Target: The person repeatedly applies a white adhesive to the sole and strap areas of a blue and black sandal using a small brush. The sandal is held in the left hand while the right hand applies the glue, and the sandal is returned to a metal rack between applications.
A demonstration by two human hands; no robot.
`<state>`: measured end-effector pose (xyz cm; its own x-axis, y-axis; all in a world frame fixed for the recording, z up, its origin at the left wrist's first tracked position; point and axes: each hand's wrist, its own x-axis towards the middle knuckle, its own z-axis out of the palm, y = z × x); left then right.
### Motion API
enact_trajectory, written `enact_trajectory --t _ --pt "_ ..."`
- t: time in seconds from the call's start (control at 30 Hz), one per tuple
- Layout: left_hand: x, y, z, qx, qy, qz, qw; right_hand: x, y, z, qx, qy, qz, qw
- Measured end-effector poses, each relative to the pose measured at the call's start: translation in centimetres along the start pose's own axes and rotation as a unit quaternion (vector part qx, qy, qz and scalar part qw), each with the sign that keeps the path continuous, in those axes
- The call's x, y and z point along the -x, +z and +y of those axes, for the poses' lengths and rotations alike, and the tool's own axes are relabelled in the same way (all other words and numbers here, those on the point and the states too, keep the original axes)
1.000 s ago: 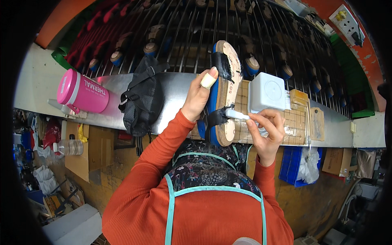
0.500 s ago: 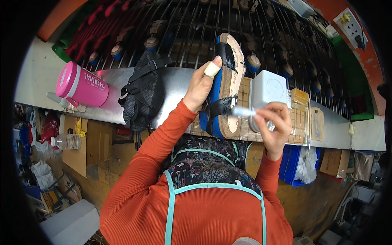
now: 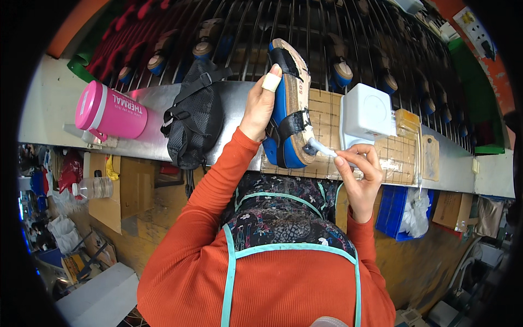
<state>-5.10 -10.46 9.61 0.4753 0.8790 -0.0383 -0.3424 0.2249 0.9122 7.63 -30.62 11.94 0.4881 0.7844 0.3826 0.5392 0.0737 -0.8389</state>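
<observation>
My left hand (image 3: 261,103), with pale tape around the thumb, grips a blue shoe last (image 3: 281,98) from its left side. Black straps wrap across it, and a tan insole (image 3: 301,82) lies along its face, turned to the right. A slim white-handled brush (image 3: 325,148) is pinched between the thumb and fingers of my right hand (image 3: 362,169). Its dark tip touches the lower end of the insole. Just right of the last stands a white plastic container (image 3: 368,111) on a grid-marked board (image 3: 327,109).
Behind the metal bench, a rod rack (image 3: 245,49) carries several strapped blue lasts. Left on the bench are a pink thermal jug (image 3: 122,113) and a black mesh bag (image 3: 196,120). An amber block (image 3: 407,122) stands right; a blue crate (image 3: 389,210) sits below.
The last has shifted left and slightly up in view. My right hand has brought the brush, blurred and beside the strap before, down onto the lower end of the insole.
</observation>
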Motion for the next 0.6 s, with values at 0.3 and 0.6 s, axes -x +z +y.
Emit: enact_trajectory --t 0.3,0.6 --pt "0.0 -0.5 -0.5 -0.064 0.039 0.016 0.997 -0.8 1.0 -0.1 0.177 -0.101 0.043 0.978" --pt "-0.8 -0.4 0.2 0.030 -0.061 -0.038 0.997 -1.5 0.2 0.6 0.125 -0.132 -0.001 0.983"
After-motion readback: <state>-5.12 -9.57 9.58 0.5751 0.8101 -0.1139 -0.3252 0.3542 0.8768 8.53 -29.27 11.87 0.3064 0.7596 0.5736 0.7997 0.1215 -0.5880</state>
